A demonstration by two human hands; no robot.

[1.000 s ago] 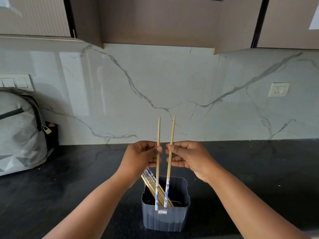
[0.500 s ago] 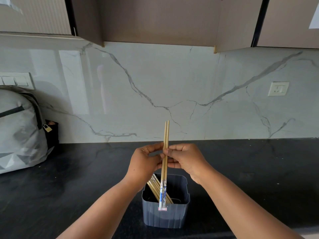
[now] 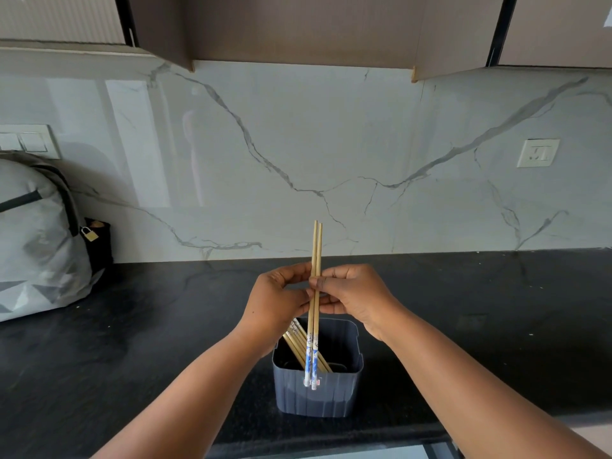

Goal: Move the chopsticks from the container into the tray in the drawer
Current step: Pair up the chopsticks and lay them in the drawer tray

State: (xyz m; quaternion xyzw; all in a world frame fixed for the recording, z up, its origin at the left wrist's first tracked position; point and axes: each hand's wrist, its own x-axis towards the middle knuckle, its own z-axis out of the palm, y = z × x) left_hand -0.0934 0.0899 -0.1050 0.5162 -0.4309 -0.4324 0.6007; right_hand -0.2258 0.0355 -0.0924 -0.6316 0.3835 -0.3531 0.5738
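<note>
Two wooden chopsticks (image 3: 316,246) with blue-and-white patterned ends stand upright, pressed side by side above the container. My left hand (image 3: 276,301) and my right hand (image 3: 354,298) both pinch this pair at its middle, fingertips meeting. Below them a dark grey square container (image 3: 318,397) sits on the black counter near its front edge. Several more chopsticks (image 3: 296,342) lean inside it toward the left. The drawer and its tray are out of sight.
A grey backpack (image 3: 36,240) with a small padlock leans against the marble wall at the far left. The black counter (image 3: 496,309) stretches to both sides. Wall cabinets (image 3: 298,28) hang overhead. A socket (image 3: 538,153) is on the wall at right.
One second ago each hand held one chopstick apart from the other. The hands came together and the two chopsticks now stand joined as a pair, held slightly lower.
</note>
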